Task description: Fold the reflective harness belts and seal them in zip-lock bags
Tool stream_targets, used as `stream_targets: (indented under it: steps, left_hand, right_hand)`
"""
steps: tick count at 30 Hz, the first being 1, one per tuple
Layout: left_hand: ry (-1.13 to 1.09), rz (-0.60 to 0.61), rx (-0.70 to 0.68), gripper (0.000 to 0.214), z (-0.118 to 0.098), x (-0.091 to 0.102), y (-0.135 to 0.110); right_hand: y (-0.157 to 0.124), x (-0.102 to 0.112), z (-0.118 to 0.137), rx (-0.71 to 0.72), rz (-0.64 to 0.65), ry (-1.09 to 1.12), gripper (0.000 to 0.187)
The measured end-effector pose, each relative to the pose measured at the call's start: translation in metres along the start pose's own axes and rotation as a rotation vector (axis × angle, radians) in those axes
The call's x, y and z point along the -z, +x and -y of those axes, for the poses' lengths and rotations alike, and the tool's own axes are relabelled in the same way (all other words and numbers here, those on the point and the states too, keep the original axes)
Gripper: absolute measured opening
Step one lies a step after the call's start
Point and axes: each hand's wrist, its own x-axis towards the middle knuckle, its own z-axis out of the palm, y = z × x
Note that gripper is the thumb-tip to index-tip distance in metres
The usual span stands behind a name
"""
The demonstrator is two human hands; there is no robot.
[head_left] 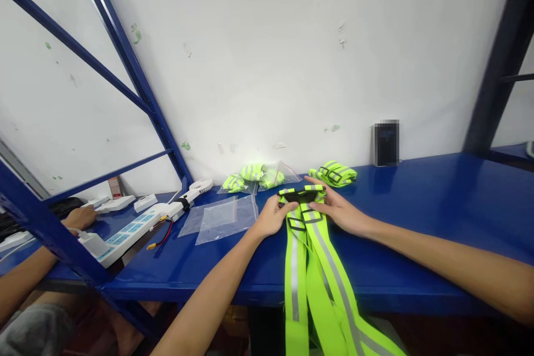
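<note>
A: Please, what do the two hands hold?

B: The person's left hand (271,218) and right hand (340,210) both hold one long neon yellow-green reflective vest (297,283) with silver-grey stripes. The fingers (287,207) close in a narrow grip on its top end, around a black fabric strap (301,196). No hand is wide open.

A: Where is this vest exactly?

B: Its top end is above a glossy blue metal shelf (421,206), and its long part hangs down over the front edge of the shelf.

A: What is near to it?

B: Just behind the right hand lies a folded yellow-green vest (334,173). Beside it, against the white wall (250,55), are small folded vests in clear plastic bags (252,177). To the left of the hands lie flat clear zip bags (223,219).

A: And further to the left?

B: There is a white power strip with blue switches (125,239), a white handheld fan (199,186) and a red-and-black wire with a yellow plug (161,236). Another person's hand (79,218) rests near the strip, behind a blue steel frame (129,61). On the right, a dark blurred object (386,143) stands against the wall. I cannot tell what it is.
</note>
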Motion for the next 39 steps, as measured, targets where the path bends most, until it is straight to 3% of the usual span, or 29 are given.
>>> stream_targets:
  steps: [2, 6, 10, 15, 22, 29, 31, 36, 39]
  left_hand:
    - [0.031, -0.028, -0.049, 0.031, 0.001, 0.001, 0.001]
    - [0.094, -0.073, -0.131, 0.022, 0.003, 0.003, 0.003]
    - [0.111, -0.066, -0.107, 0.023, 0.003, 0.003, 0.003]
    - [0.173, -0.063, -0.106, 0.021, 0.000, 0.003, 0.001]
    - [0.031, -0.035, -0.018, 0.040, 0.003, 0.008, 0.004]
    - [-0.191, -0.024, 0.127, 0.035, 0.011, 0.005, 0.004]
    - [-0.141, -0.047, 0.085, 0.034, 0.009, 0.004, 0.003]
    - [0.247, -0.168, -0.112, 0.030, -0.008, 0.005, -0.004]
    - [0.296, -0.164, -0.133, 0.042, -0.012, 0.004, -0.007]
  right_hand:
    - [-0.002, 0.000, 0.003, -0.001, 0.051, 0.010, 0.067]
    - [-0.003, 0.001, 0.005, -0.135, 0.113, 0.109, 0.055]
    - [-0.003, 0.001, 0.006, -0.162, 0.057, 0.178, 0.036]
    - [-0.002, 0.000, 0.010, -0.180, 0.041, 0.180, 0.033]
    - [0.004, 0.004, 0.005, -0.052, 0.009, -0.034, 0.038]
    - [0.005, -0.001, 0.015, 0.029, -0.064, -0.244, 0.036]
    - [0.005, 0.000, 0.015, 0.030, -0.082, -0.232, 0.035]
    - [0.007, 0.002, 0.012, -0.029, -0.176, -0.088, 0.034]
    - [0.007, 0.002, 0.012, -0.049, -0.203, -0.100, 0.033]
